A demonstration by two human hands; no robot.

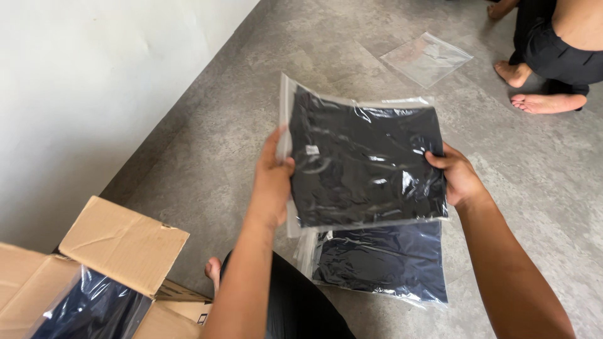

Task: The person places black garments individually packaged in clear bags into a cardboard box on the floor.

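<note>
Your left hand [271, 182] and right hand [457, 177] pinch opposite edges of the clear plastic bag w/ folded black garment [364, 166], held above a second bagged dark garment on the floor [383, 260]. Fingers closed, but the film looks slick: a loose pinch could let it slip and land crooked on the lower one.

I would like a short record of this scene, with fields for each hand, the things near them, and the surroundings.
left hand: grips the left edge of the held bag
right hand: grips its right edge
held bag: clear plastic, dark folded garment inside, lifted above the floor
second bag: same kind, lying on the floor under the held one
empty bag: flat on the floor, farther away
cardboard box: open, lower left, dark bagged garment inside
floor: grey
other person: bare feet, upper right
</note>
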